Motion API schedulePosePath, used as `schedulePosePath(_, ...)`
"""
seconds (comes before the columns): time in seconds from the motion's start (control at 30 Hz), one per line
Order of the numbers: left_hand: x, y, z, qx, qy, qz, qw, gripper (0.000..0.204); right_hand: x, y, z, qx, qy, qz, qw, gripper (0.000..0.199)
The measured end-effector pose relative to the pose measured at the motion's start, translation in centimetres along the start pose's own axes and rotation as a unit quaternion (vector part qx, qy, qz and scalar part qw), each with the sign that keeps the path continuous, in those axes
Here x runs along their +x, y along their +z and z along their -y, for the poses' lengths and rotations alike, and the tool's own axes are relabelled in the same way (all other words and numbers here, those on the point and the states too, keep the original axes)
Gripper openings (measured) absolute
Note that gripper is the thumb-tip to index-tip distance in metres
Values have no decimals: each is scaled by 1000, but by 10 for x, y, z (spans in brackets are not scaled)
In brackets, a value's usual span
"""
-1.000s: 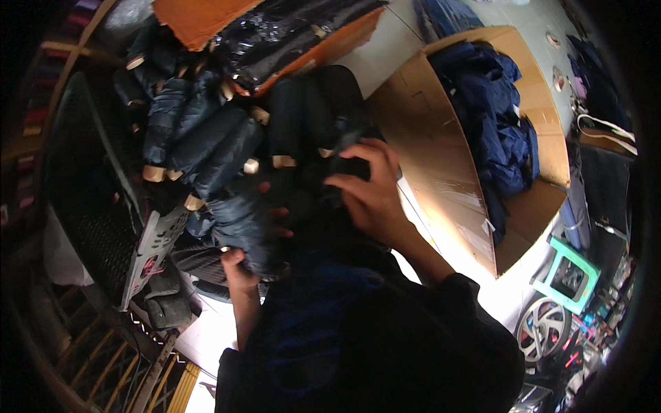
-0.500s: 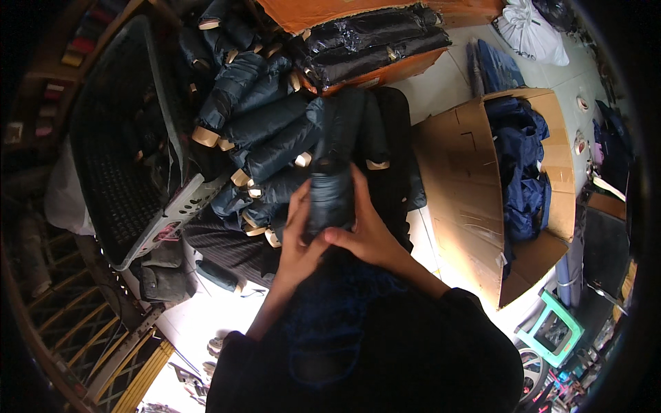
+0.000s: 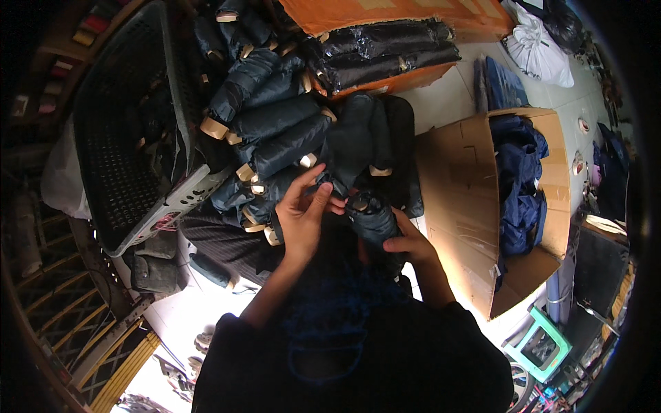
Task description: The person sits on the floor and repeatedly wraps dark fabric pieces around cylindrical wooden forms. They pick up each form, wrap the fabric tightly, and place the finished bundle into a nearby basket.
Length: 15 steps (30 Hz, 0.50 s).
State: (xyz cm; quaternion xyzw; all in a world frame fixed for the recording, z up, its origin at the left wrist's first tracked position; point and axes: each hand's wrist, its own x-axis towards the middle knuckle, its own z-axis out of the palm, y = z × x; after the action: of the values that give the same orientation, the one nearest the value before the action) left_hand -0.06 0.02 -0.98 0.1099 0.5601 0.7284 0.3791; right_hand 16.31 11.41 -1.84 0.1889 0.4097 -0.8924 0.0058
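My right hand (image 3: 411, 241) is closed around a rolled dark-blue fabric bundle (image 3: 372, 219), shaped like a short folded umbrella. The bundle tilts, its gathered end toward my left hand. To its left, my left hand (image 3: 303, 217) has thumb and index finger apart, the other fingers reaching toward the bundle; I see nothing gripped in it. Just beyond the fingertips lies the dark fabric of another bundle (image 3: 348, 141). Similar rolled bundles (image 3: 286, 148), several with pale wood-coloured ends, are piled in front of me.
A black plastic basket (image 3: 175, 76) leans at the left. Black plastic-wrapped packs (image 3: 385, 51) lie in an orange box (image 3: 399, 14) at the back. On the right stand a cardboard box (image 3: 454, 199) with navy fabric (image 3: 520, 186) and a green stool (image 3: 540, 344).
The bundle has moved slightly right and tilted, passing from both hands to my right hand alone. My left hand has come off it, its fingers spreading. The view has shifted a little.
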Motion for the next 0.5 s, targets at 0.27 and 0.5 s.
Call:
schedulePosePath(0.27,-1,-11,18,244,167,-44,954,19,5,0,3,100,-25,-12,995,69)
schedulePosePath(0.5,2,-10,20,320,222,6,921,20,3,0,5,-4,-46,32,998,76)
